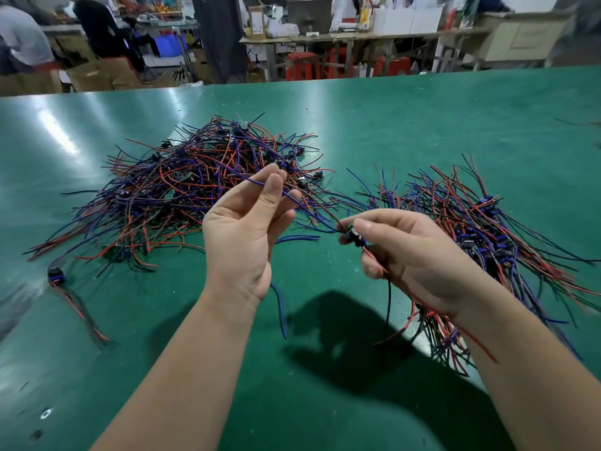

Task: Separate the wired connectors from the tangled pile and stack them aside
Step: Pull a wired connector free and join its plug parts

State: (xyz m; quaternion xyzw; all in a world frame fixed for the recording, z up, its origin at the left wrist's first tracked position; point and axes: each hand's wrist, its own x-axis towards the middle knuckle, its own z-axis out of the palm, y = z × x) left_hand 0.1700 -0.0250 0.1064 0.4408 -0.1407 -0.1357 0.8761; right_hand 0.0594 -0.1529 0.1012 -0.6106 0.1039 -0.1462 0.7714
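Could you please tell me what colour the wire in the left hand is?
The wire is blue; head view.

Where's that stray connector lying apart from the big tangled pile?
In the head view, the stray connector lies on the green table at far left, just below the lower-left edge of the tangled pile, well left of the left hand.

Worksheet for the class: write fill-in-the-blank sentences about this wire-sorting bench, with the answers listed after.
The left hand pinches one thin ____. The right hand holds a small black ____. The tangled pile lies ____ of the sorted stack. The table is coloured ____.
Answers: wire; connector; left; green.
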